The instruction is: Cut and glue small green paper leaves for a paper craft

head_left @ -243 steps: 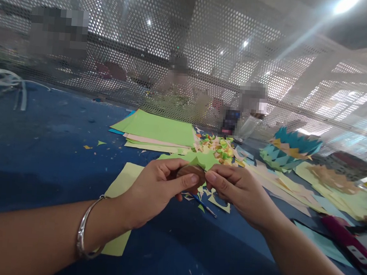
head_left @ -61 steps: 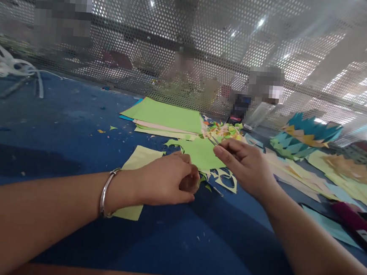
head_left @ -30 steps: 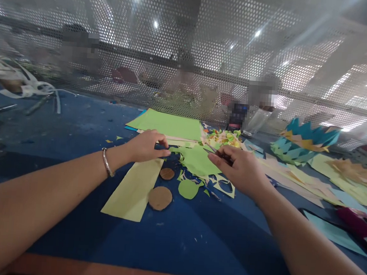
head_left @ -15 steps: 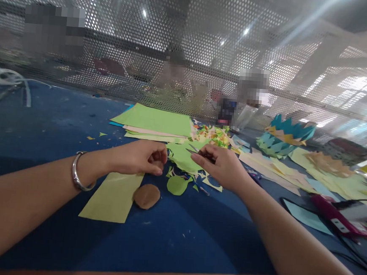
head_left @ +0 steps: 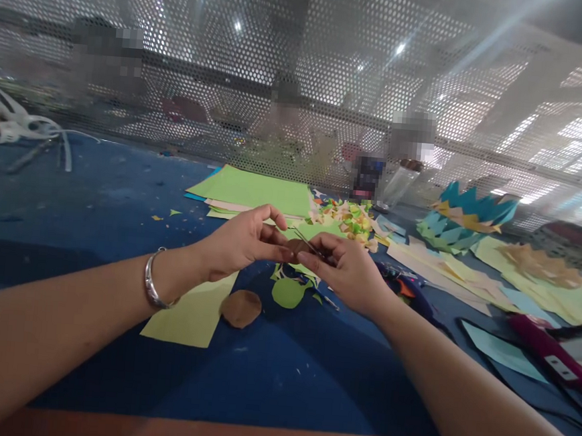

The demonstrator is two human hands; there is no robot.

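Note:
My left hand (head_left: 254, 238) pinches a small brown paper piece (head_left: 296, 247) between thumb and finger, its other fingers raised. Close on its right, my right hand (head_left: 345, 266) is closed on a slim two-pronged metal tool (head_left: 303, 236); whether tweezers or small scissors I cannot tell, since the handle is hidden. The tool's prongs are at the brown piece. Below the hands lie a brown paper disc (head_left: 241, 309), overlapping a pale yellow paper strip (head_left: 187, 317), and a round green paper piece (head_left: 288, 293) among cut scraps.
Behind my hands are stacked green sheets (head_left: 257, 190) and a heap of coloured scraps (head_left: 348, 219). To the right lie a blue glue gun (head_left: 406, 287), zigzag-edged paper rings (head_left: 465, 218) and a magenta power strip (head_left: 552, 353) with cables. A perforated metal screen (head_left: 263, 61) closes the back.
My left hand has moved right, close to my right hand, and a brown paper piece now shows between them. The disc on the table stays put; the view has shifted slightly.

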